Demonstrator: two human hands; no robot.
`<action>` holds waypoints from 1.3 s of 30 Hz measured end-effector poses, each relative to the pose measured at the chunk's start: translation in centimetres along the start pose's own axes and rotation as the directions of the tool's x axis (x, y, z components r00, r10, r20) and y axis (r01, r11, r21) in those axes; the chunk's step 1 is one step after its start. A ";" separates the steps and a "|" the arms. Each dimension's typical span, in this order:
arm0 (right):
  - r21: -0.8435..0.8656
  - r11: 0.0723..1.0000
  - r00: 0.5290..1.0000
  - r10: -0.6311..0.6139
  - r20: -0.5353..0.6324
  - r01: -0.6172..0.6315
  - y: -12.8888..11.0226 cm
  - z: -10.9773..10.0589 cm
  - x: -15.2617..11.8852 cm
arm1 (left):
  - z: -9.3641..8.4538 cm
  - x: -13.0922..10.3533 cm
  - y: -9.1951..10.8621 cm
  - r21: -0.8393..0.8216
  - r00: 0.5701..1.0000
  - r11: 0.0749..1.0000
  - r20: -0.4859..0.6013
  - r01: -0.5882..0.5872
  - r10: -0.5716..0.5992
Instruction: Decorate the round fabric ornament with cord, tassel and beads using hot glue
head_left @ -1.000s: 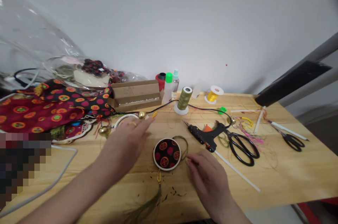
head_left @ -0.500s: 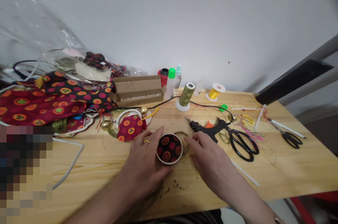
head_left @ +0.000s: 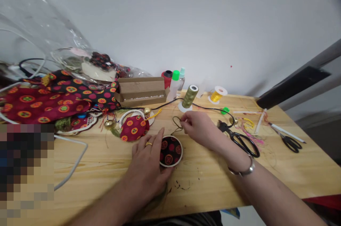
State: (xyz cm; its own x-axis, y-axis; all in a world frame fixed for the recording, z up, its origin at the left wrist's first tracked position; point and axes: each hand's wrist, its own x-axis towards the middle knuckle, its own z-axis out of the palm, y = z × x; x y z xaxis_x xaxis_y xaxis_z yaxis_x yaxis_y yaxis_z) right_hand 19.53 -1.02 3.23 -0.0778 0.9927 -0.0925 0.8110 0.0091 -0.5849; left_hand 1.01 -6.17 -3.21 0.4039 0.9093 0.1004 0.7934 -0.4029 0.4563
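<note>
My left hand (head_left: 149,158) curls around the left side of a round disc (head_left: 171,151) covered in dark flowered fabric with a pale rim, thumb below and fingers above, on the wooden table. Beyond the disc's top edge, my right hand (head_left: 195,126) pinches an olive cord loop (head_left: 177,122) that runs down towards the disc. A second round piece in maroon flowered fabric (head_left: 134,129) lies to the left of my hands, over white rings. The black glue gun (head_left: 225,126) is mostly hidden behind my right arm.
Black-handled scissors (head_left: 245,144) lie right of my forearm, with smaller scissors (head_left: 291,143) farther right. Behind stand an olive thread spool (head_left: 190,96), a yellow cord spool (head_left: 216,95), a green-capped bottle (head_left: 174,86) and an open cardboard box (head_left: 144,93). Patterned fabric (head_left: 45,103) heaps up left.
My right hand has moved up and away from beside the disc, drawing the olive cord loop with it. The left hand has kept its hold on the disc.
</note>
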 end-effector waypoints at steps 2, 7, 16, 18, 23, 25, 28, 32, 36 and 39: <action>0.107 0.993 0.996 0.039 0.077 -0.047 -0.5 0.7 1.7 | 0.0 -0.2 0.3 0.031 0.999 0.999 -0.008 0.044 -0.044; 0.317 0.939 0.988 0.098 0.116 -0.131 -0.9 2.9 4.7 | 0.3 -0.3 1.3 0.084 0.994 0.990 -0.034 0.110 -0.108; 0.242 0.956 0.978 -0.126 -0.165 0.164 0.9 2.3 -0.3 | -0.3 -1.1 0.4 0.017 0.989 0.990 -0.051 0.141 -0.140; 0.122 0.955 0.939 -0.236 -0.249 0.272 1.8 2.7 -2.7 | -0.5 -1.3 -0.5 -0.046 0.987 0.990 -0.083 0.132 -0.135; 0.043 0.949 0.916 -0.288 -0.281 0.312 3.1 4.6 -6.3 | -0.2 -1.3 -1.3 -0.174 0.988 0.980 -0.101 0.101 -0.120; 0.034 0.942 0.916 -0.316 -0.247 0.334 2.8 5.0 -6.9 | 0.1 -1.3 -1.1 -0.180 0.990 0.981 -0.107 0.075 -0.096; -0.009 0.923 0.914 -0.381 -0.138 0.384 1.9 5.2 -7.1 | 0.4 -1.3 -0.8 -0.165 0.994 0.986 -0.100 0.031 -0.048; -0.137 0.883 0.884 -0.461 -0.072 0.449 1.4 5.8 -6.9 | 0.5 -1.4 -0.7 -0.135 0.997 0.991 -0.068 0.020 -0.030; -0.212 0.845 0.858 -0.512 -0.053 0.491 1.7 6.6 -6.8 | 0.5 -1.4 -0.7 -0.136 0.997 0.990 -0.060 0.029 -0.038; -0.244 0.835 0.856 -0.516 -0.031 0.494 1.8 6.9 -6.8 | 0.6 -1.5 -0.8 -0.131 0.997 0.991 -0.063 0.032 -0.041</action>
State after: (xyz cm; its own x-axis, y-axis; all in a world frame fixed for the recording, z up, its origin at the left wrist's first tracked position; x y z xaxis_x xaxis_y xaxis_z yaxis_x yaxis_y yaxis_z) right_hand 17.49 -8.57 -2.74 -0.4672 0.8489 0.2473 0.7797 0.5274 -0.3374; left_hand 0.07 -7.31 -4.25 0.3414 0.9298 0.1373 0.7396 -0.3559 0.5713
